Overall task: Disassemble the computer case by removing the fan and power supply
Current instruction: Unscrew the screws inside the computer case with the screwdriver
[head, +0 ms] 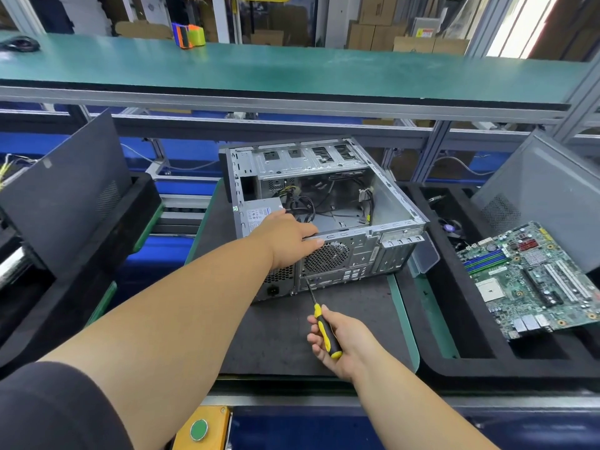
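Note:
An open grey computer case (394, 203) lies on its side on a dark mat, its rear panel facing me. The silver power supply (259, 213) sits inside at the near left, with loose cables (311, 203) behind it. The round fan grille (326, 257) shows on the rear panel. My left hand (287, 240) grips the case's top rear edge, fingers over the rim by the power supply. My right hand (337, 339) holds a yellow-and-black screwdriver (326, 331); its tip touches the rear panel at the grille's lower left.
A green motherboard (532, 280) lies in a black foam tray (454, 365) on the right, beside a leaning grey side panel (552, 190). A dark panel (65, 183) leans on another tray at left. A green shelf (292, 73) runs overhead. A green button (198, 429) sits near the front edge.

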Available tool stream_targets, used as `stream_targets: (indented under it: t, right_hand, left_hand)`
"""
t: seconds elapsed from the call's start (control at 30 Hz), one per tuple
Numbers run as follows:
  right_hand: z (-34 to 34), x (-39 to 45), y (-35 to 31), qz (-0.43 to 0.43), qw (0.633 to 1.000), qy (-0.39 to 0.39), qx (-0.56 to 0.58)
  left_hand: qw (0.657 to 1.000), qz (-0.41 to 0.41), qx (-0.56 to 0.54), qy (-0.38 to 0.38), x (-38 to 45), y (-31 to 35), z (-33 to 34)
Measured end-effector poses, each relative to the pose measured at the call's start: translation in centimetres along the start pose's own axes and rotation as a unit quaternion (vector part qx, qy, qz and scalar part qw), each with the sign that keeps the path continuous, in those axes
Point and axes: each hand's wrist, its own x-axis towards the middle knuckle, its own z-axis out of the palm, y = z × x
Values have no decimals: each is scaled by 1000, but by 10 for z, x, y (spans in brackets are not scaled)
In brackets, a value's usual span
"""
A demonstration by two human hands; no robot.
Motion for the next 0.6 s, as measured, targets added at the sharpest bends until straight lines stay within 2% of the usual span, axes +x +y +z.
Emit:
stream_targets:
  t: [0.6]
  right_hand:
    - [3, 4, 2, -3, 1000, 12, 8]
  left_hand:
    - [1000, -3, -10, 10, -2, 1, 0]
